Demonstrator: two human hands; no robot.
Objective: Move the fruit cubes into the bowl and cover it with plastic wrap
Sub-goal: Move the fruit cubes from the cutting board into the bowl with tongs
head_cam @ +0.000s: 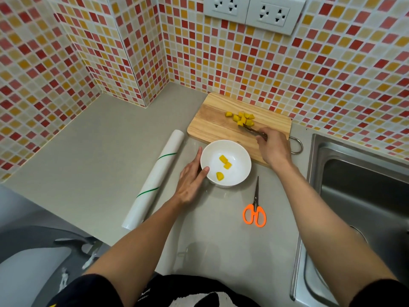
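On board (pixel 212 127), cubes (pixel 243 119) touching right grip's (pixel 274 147) tongs (pixel 252 130).

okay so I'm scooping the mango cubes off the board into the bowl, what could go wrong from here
A cube could slip off the utensil in your right hand while crossing from the cutting board to the bowl, landing on the counter. The left hand only rests against the bowl's rim, so a bump might shift it. The scissors lie close under your right forearm.
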